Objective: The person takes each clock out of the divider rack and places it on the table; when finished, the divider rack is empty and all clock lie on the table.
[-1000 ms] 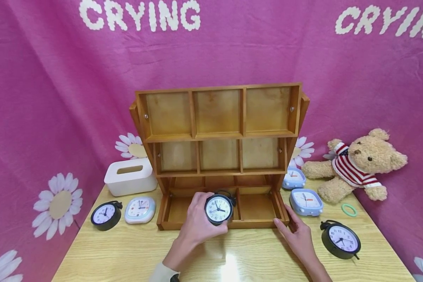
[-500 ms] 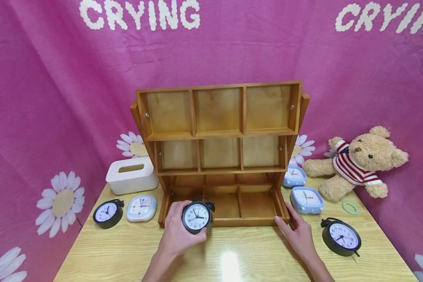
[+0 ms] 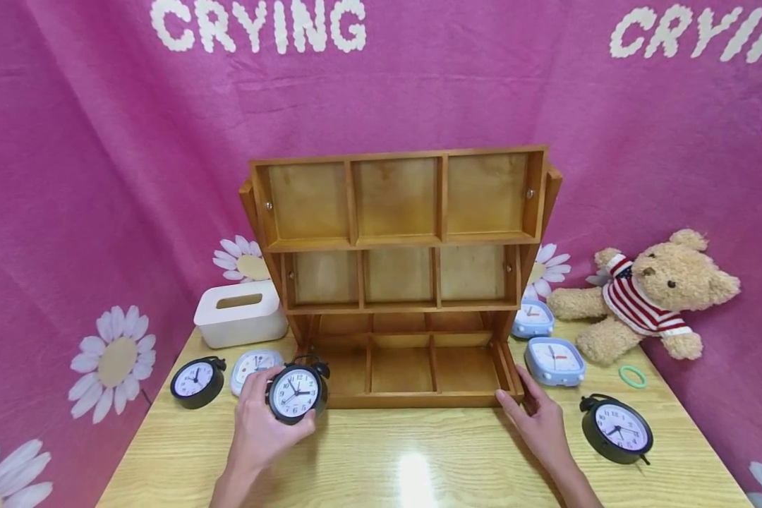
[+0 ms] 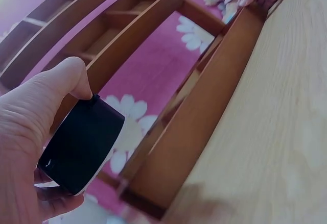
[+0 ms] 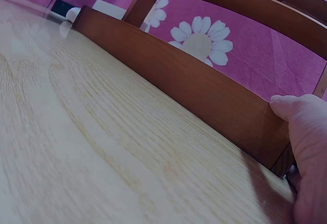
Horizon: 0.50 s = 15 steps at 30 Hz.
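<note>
My left hand (image 3: 259, 427) grips a round black alarm clock (image 3: 295, 394) by its rim, dial up toward the head view. It is in front of the wooden shelf's (image 3: 413, 401) left end and overlaps a white-and-blue clock (image 3: 249, 365) behind it. In the left wrist view the thumb and fingers wrap the black case (image 4: 84, 142). My right hand (image 3: 540, 420) holds the shelf's lower front right corner, thumb on the front edge and fingers along the side. The shelf has tilted upper tiers and a bottom tray, each divided into three compartments.
Left of the shelf are a white tissue box (image 3: 241, 317) and another black alarm clock (image 3: 197, 382). On the right are blue clocks (image 3: 555, 361), a black alarm clock (image 3: 617, 429), a green ring (image 3: 632, 377) and a teddy bear (image 3: 648, 293). A pink curtain (image 3: 394, 92) hangs behind.
My left hand has carried the black alarm clock leftward, from in front of the bottom tray's middle to beyond the shelf's left part. The right hand has stayed at the corner.
</note>
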Available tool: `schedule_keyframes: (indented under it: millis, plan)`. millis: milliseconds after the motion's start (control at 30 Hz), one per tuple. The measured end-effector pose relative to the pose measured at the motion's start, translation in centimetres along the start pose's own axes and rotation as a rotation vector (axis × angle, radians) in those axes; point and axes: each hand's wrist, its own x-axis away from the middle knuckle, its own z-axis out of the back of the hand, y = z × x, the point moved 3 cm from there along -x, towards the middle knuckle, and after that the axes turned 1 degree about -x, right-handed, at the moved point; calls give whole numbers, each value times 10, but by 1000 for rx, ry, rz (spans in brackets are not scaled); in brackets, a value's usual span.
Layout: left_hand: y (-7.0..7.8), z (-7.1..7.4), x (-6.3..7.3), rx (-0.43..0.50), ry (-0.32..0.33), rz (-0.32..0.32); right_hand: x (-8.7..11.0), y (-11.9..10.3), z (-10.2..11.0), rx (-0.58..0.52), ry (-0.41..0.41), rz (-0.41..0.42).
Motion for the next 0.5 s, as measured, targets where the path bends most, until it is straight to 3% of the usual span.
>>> schedule_keyframes:
  millis: [200,500]
  plan:
    - [-23,25,14,-19,22,76,0,0,0,0,12,-9]
    - [-63,67,42,-123,57,300,0,-1,-2,-19,9,1]
